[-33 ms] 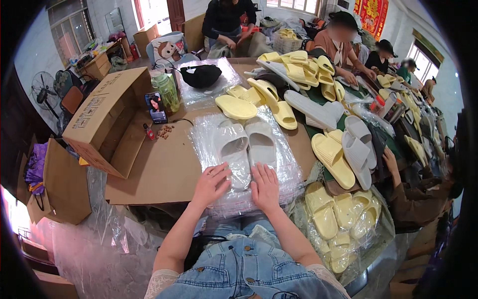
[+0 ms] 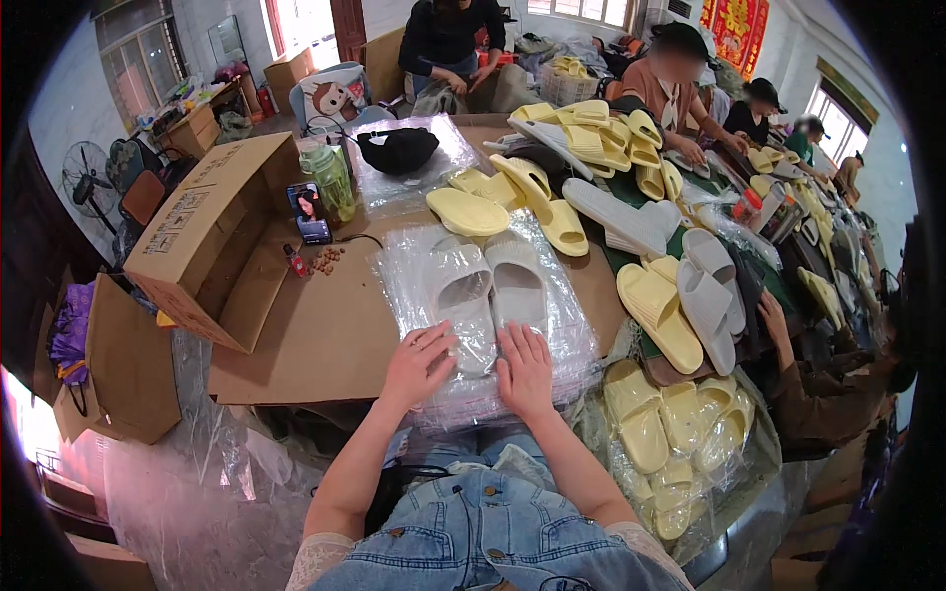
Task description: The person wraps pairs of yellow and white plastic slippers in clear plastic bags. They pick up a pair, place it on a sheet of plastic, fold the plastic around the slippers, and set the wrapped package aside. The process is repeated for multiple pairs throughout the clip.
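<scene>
A pair of grey slide slippers lies side by side on a stack of clear plastic bags (image 2: 570,340) in front of me. Clear film covers the left slipper (image 2: 463,295); whether it also covers the right slipper (image 2: 518,281) I cannot tell. My left hand (image 2: 421,366) rests flat beside the left slipper's near end, fingers spread and tips touching the plastic. Near the right slipper's heel, my right hand (image 2: 525,371) lies on the bags with its fingers stretched out. Neither hand grips anything. Just beyond the pair sits a yellow slipper (image 2: 467,212).
Yellow and grey slippers (image 2: 631,217) pile up to the right. Bagged yellow slippers (image 2: 680,424) fill a sack at my right. A cardboard box (image 2: 212,227), a phone (image 2: 309,214), a green bottle (image 2: 328,182) and a black cap (image 2: 398,150) stand left and beyond. Co-workers sit along the table.
</scene>
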